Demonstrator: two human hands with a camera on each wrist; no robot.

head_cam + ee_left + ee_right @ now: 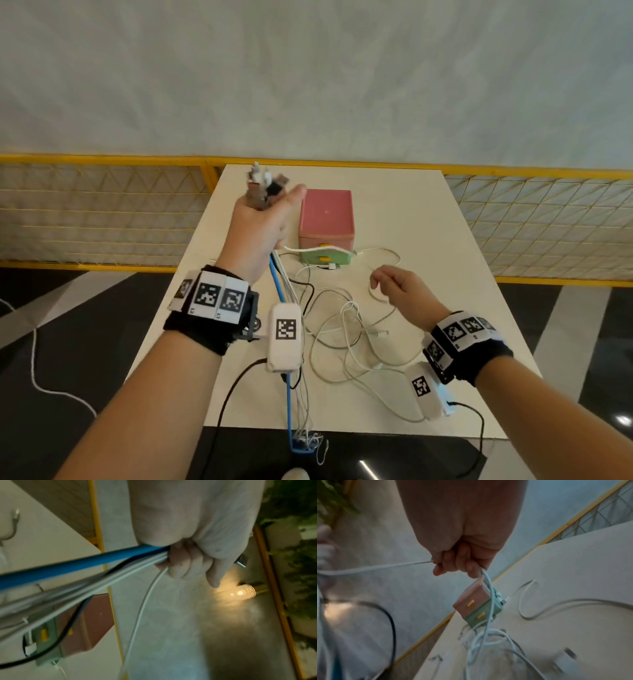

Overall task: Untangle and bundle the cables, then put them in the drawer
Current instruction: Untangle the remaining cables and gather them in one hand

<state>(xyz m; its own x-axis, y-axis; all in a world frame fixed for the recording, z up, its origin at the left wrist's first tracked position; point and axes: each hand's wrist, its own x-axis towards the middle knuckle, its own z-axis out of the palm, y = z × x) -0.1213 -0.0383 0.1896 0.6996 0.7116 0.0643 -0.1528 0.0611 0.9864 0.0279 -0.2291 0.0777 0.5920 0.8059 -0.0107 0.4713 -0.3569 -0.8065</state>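
My left hand [263, 219] is raised above the table's left side and grips a bundle of cables [96, 566], blue, black and white, with their plugs [265, 181] sticking up out of the fist. The strands hang down past the front table edge. My right hand [397, 284] hovers low at mid-table, its fingers [452, 563] curled around a white cable [488, 588] that runs over to the left fist. More white cable loops [346, 329] lie tangled on the table. The pink drawer box [325, 216] stands behind, its green lower drawer [325, 257] pulled out.
The white table [445, 240] ends close to me at the front edge, where cable ends [305, 442] dangle. A yellow mesh railing [102, 205] runs behind the table. A white cord [37, 370] lies on the dark floor at left.
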